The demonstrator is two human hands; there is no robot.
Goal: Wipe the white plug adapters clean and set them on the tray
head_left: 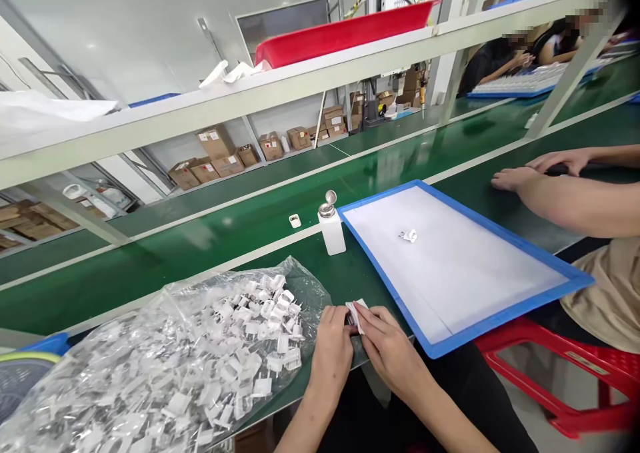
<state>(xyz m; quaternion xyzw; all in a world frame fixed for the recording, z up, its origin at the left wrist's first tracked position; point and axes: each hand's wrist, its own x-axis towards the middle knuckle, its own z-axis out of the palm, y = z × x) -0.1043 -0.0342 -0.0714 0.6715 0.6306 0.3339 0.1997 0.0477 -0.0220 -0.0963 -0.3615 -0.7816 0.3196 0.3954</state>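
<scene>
Close together at the table's front edge, my left hand [332, 348] and my right hand [393, 346] are both closed. My right fingers press a folded white cloth [356, 314] against a small piece in my left fingers. That piece is mostly hidden, and I cannot make out its kind. To the left of my hands lies a clear plastic bag [173, 303] full of small white plastic plug parts [263, 313]. A white pump bottle [332, 232] with its metal lid tipped up stands beyond my hands. One white plug part [409, 236] rests on the blue-rimmed white tray [480, 276] to the right.
A small white piece [295, 221] lies on the green belt [215, 223]. Overhead runs a shelf [225, 100] bearing a red tray [345, 34]. At right are a co-worker's arms [565, 186] and a red stool [540, 366]. A blue-and-grey basket [23, 380] sits far left.
</scene>
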